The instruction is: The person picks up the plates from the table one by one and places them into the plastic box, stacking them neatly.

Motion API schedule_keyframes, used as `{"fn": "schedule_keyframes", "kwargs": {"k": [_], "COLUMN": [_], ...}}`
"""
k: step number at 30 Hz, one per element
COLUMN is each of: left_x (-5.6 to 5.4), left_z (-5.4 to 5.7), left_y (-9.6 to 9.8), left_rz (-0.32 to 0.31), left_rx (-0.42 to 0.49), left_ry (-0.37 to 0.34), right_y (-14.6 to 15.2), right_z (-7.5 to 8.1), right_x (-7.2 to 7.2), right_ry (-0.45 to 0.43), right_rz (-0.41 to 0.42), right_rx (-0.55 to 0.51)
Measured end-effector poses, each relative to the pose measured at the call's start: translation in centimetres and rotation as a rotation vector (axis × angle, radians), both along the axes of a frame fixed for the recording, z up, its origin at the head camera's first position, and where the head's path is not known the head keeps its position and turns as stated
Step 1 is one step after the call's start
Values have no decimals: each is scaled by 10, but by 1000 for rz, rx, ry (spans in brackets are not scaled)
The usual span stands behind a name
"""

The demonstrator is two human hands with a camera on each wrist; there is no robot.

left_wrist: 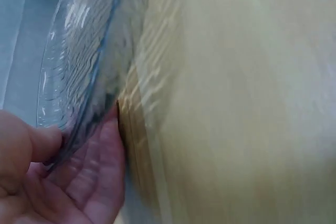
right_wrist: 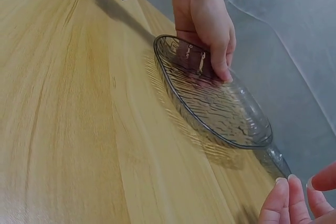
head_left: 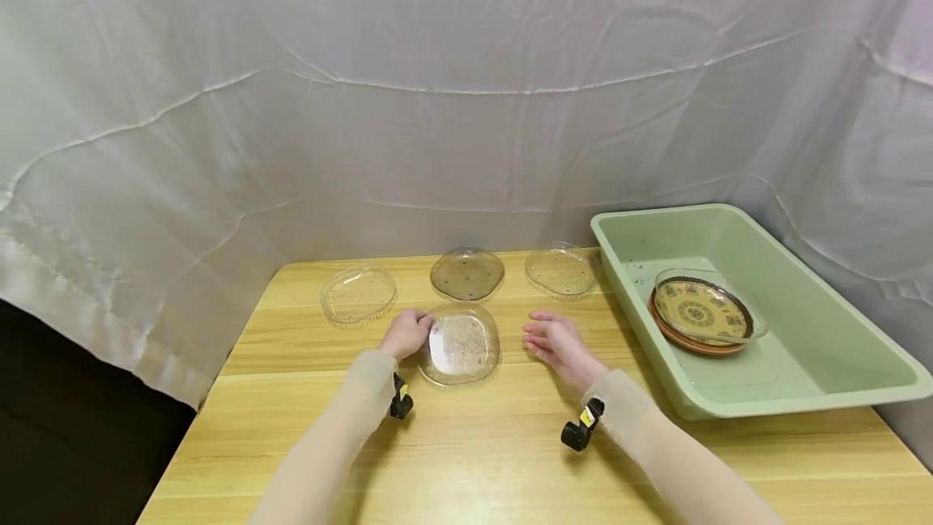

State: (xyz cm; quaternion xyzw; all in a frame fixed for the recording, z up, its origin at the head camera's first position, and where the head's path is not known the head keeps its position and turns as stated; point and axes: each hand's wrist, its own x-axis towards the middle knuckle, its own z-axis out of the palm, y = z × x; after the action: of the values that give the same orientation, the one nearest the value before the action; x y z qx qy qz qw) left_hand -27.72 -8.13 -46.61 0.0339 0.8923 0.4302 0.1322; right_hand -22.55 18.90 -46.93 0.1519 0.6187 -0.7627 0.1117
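Note:
My left hand (head_left: 406,335) grips the left rim of a clear, roundish-square glass plate (head_left: 461,344). In the left wrist view the thumb (left_wrist: 42,142) lies on one face of the glass plate (left_wrist: 100,40), with the fingers behind the other. The right wrist view shows this textured plate (right_wrist: 210,103) held a little off the wood, its shadow beneath. To its right, my right hand (head_left: 560,345) hovers apart from it with loosely bent fingers and nothing in them. Behind stand a clear glass dish (head_left: 359,296), a smoky brown glass plate (head_left: 467,274) and another clear glass plate (head_left: 560,270).
A green plastic tub (head_left: 787,379) occupies the right side of the wooden table (head_left: 481,460). Inside it is a small stack: a clear glass dish, a patterned yellow plate (head_left: 700,310) and a reddish-brown plate (head_left: 703,346). Grey curtain (head_left: 466,152) hangs along the back.

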Motion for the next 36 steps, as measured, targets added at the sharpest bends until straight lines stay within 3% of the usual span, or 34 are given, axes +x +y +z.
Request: {"fn": "schedule_keyframes", "kwargs": {"k": [5,14,19,26,36], "left_x": [-1,1,3,4,6], "left_z": [-2,-8,-6,-3,6], "left_y": [-8,-21,-25,-27,-13], "left_rz": [53,99,115,98,96], "left_rx": [188,347,384,362,363], "left_ry": [-90,-181,-198,-177,-170], "right_y": [-2,-3,-2,-2,-1], "right_z": [1,2,0,2,5], "right_x": [2,6,4,2,2], "right_ry": [3,30,18,28,64], "right_rz": [5,24,28,43,76], "right_rx": [-1,-47,-34,6,40]}}
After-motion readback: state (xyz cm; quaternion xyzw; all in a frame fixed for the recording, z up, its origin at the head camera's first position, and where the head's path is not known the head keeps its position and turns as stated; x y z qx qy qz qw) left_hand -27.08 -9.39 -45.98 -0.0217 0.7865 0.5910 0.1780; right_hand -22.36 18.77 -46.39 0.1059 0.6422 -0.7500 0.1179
